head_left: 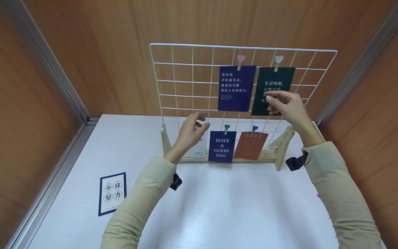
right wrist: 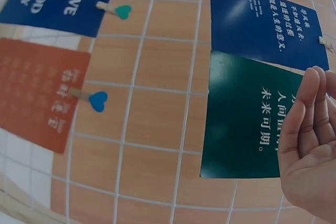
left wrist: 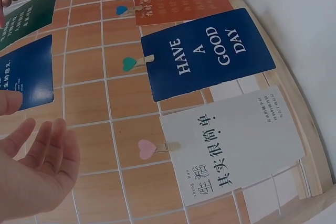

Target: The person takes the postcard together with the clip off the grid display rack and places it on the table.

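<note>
A white wire grid (head_left: 185, 64) stands in a wooden base, with cards clipped to it by heart-topped clothespins. My right hand (head_left: 288, 105) is in front of the dark green card (head_left: 264, 77), fingers loosely bent, with nothing seen in them. A light blue heart clothespin (head_left: 279, 60) holds that card at the top. Beside it hangs a blue card (head_left: 237, 88) under a pink heart clothespin (head_left: 241, 58). My left hand (head_left: 190, 131) hovers empty before the grid's lower left, fingers relaxed, partly covering a white card (left wrist: 236, 145) with a pink heart clothespin (left wrist: 147, 149).
Lower on the grid hang a blue "HAVE A GOOD DAY" card (head_left: 222, 147) and an orange-red card (head_left: 250, 146). A blue-bordered white card (head_left: 112, 193) lies on the white table (head_left: 199, 214), near the left forearm. Wooden panels (head_left: 116, 31) enclose the back and sides.
</note>
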{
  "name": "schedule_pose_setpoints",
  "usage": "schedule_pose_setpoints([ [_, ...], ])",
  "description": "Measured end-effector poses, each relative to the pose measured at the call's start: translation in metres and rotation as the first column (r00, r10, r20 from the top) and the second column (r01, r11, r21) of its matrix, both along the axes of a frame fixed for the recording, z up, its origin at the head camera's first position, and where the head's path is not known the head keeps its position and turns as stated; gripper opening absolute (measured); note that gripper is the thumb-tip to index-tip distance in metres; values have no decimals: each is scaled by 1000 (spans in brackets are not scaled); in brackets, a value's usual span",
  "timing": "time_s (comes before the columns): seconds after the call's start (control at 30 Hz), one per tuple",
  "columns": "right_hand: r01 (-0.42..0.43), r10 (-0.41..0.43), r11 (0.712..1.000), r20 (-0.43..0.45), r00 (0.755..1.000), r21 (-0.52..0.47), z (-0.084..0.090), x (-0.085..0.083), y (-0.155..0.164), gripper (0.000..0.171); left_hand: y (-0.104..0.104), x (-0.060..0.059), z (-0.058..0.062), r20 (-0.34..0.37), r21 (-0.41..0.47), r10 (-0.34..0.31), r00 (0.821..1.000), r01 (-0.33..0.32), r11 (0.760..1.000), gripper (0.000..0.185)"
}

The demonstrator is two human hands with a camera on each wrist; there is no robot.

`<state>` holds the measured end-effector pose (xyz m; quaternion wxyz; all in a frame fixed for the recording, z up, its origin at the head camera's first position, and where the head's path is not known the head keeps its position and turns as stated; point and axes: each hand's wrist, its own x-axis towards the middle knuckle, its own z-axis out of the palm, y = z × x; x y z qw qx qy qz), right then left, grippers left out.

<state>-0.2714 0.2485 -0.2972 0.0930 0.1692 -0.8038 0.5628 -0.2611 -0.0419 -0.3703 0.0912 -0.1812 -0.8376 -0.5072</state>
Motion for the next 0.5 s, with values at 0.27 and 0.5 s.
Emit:
schedule_pose_setpoints([
  [0.27, 17, -20, 997, -34, 999, -80, 9, -7, -14, 33, 8, -6, 6, -18, -7, 15, 1000, -15, 1000, 35],
  [0.5, 4, -13, 990, -66, 998, -139, 16, -15, -27, 31, 14, -11, 10, -66, -32, 16, 998, -18, 999, 38],
])
